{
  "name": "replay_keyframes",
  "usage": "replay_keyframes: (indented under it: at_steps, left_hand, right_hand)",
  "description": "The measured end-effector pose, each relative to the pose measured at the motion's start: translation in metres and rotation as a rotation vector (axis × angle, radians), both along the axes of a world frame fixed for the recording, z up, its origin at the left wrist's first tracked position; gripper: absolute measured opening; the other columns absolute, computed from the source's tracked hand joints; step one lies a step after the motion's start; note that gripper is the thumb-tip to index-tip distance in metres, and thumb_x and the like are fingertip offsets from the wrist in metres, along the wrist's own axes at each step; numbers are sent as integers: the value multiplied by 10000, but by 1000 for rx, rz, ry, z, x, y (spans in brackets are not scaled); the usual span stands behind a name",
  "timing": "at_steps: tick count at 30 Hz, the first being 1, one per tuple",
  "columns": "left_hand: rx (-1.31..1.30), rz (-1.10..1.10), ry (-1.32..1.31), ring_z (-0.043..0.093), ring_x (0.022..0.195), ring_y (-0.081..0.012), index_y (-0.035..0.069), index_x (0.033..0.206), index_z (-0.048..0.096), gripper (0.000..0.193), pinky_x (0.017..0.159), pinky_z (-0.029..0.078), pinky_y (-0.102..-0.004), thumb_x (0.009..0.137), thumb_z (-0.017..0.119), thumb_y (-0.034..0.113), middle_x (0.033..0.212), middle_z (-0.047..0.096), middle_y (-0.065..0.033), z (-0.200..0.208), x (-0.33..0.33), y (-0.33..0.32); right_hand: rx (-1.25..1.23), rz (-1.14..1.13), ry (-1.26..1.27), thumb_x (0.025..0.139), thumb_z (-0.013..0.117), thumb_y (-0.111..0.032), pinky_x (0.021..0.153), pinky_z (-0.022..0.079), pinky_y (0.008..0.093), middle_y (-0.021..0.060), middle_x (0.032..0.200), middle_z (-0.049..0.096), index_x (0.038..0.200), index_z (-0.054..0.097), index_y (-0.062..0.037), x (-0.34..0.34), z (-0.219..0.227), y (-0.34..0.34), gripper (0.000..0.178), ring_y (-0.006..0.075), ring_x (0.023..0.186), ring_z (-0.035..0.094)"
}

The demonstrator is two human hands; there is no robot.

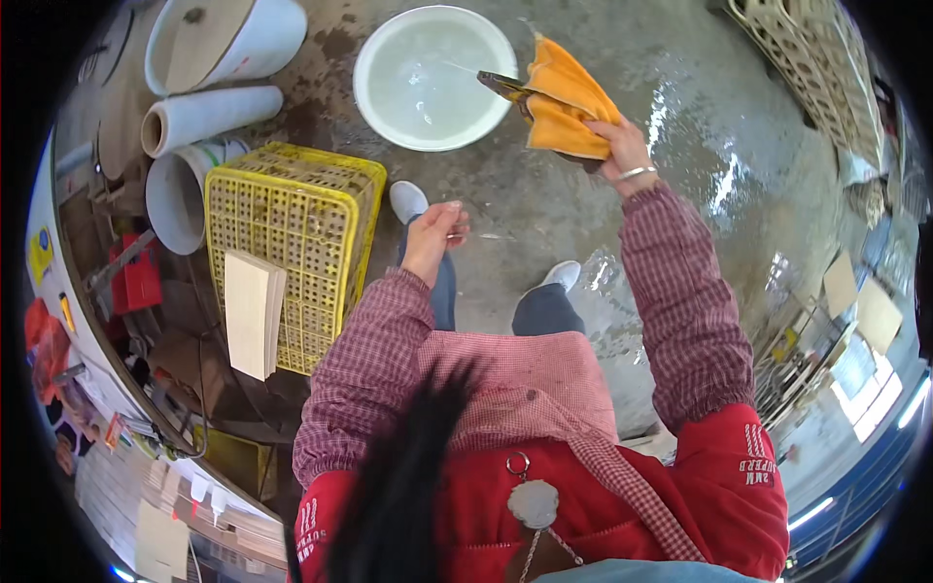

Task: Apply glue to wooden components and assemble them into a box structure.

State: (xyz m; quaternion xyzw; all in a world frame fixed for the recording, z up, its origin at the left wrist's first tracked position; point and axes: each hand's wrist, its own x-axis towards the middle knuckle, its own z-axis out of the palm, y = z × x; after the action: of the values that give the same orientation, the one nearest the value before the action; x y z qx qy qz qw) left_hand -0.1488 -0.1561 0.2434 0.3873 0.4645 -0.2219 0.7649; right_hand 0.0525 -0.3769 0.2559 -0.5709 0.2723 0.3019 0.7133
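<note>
My right hand, with a silver bangle at the wrist, grips an orange cloth out in front on the right. A dark, narrow thing with yellowish-brown parts sticks out of the cloth's left side; its kind is unclear and the rest is covered. Its tip reaches over the right rim of a round white basin with clear water in it. My left hand hangs above the floor near my left shoe, its fingers curled in, with nothing visible in them.
To the left stands a yellow perforated crate with a stack of pale boards on it. Beyond it are a plastic roll and a white bucket. Wet concrete lies to the right, with beige crates at the far right.
</note>
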Motion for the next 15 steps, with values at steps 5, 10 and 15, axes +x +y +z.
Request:
replay_keyframes:
  at_steps: [5, 10, 15]
  left_hand:
    - [-69, 138, -13, 568, 788, -125, 17, 1074, 548, 248, 683, 456, -214, 901, 498, 188, 939, 602, -68, -21, 13, 53]
    - [-107, 272, -12, 567, 819, -134, 10, 1103, 527, 267, 702, 457, -221, 908, 481, 185, 958, 598, -83, -49, 4, 73]
    - [-145, 436, 7, 568, 837, -150, 3, 1126, 506, 278, 729, 467, -246, 913, 464, 178, 992, 591, -104, -91, 3, 65]
  right_hand:
    - [-150, 203, 29, 722, 620, -35, 675, 499, 249, 128, 897, 632, 1045, 573, 27, 22, -87, 121, 332, 202, 782, 609]
    - [-799, 1113, -171, 733, 651, -212, 720, 491, 273, 137, 996, 623, 1133, 541, 37, 53, -146, 181, 484, 205, 835, 611]
    - [-957, 957, -142, 745, 617, -268, 692, 503, 279, 95, 847, 660, 961, 661, -62, 60, -215, 212, 302, 190, 768, 619]
